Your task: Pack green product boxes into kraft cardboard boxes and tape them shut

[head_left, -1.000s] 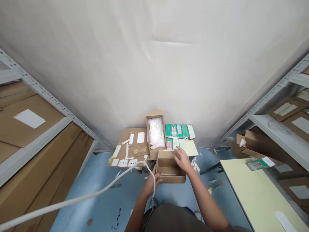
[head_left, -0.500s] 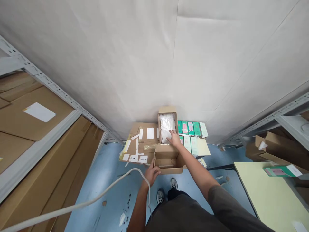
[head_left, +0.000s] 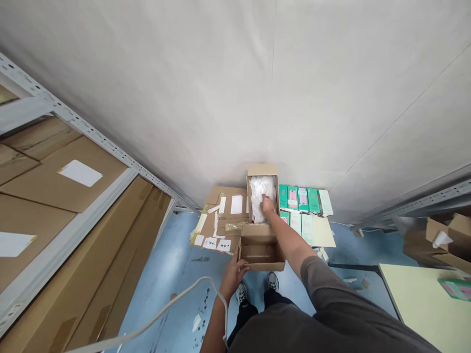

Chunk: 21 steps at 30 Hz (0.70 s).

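At its left side, my left hand grips a small open cardboard box, thumb and fingers around the wall. Bare brown cardboard shows inside it. Directly behind stands a second open carton, against the wall, filled with crumpled thin white wrapping; whether it is paper or plastic I cannot tell. Into this carton reaches my right hand, its fingers closed on the white wrapping and partly hidden in it. To the right lie several green and pink printed boxes in two rows.
A large flattened carton with white labels lies left of the boxes. Racks with big cartons line the left side. At right are a pale table and open cartons. A white cable crosses in front of my left arm.
My right hand has moved deeper into the white wrapping and its fingers have closed. My left hand keeps its hold on the box. The view has shifted slightly.
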Each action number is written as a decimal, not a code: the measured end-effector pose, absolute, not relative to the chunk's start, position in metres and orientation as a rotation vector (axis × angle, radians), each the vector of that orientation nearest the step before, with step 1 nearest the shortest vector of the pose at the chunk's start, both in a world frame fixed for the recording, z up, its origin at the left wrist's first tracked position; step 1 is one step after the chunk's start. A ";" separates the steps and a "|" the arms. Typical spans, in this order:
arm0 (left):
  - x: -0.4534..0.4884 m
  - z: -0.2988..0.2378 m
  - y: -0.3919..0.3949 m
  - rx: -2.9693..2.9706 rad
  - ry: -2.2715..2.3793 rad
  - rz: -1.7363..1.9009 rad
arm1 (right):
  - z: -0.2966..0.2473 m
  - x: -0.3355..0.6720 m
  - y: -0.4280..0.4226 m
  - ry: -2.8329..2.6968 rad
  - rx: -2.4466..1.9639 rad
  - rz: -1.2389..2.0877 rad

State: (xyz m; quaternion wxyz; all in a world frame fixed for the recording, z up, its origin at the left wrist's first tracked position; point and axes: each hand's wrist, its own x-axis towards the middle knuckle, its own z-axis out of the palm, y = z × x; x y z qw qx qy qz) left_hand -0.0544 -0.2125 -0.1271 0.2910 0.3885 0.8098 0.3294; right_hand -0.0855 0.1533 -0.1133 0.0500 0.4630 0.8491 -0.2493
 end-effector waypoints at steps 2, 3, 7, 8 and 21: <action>-0.060 -0.125 -0.213 1.040 2.148 0.881 | -0.108 -0.083 0.152 2.618 1.408 -0.734; -0.062 -0.123 -0.213 1.047 2.142 0.884 | -0.104 -0.081 0.151 2.640 1.420 -0.717; -0.072 -0.119 -0.215 1.114 2.111 0.857 | -0.090 -0.067 0.141 2.773 1.511 -0.628; -0.074 -0.118 -0.215 1.135 2.105 0.842 | -0.088 -0.063 0.138 2.814 1.536 -0.610; -0.112 -0.135 -0.225 1.346 1.953 0.812 | -0.069 0.006 0.057 3.423 1.666 -0.774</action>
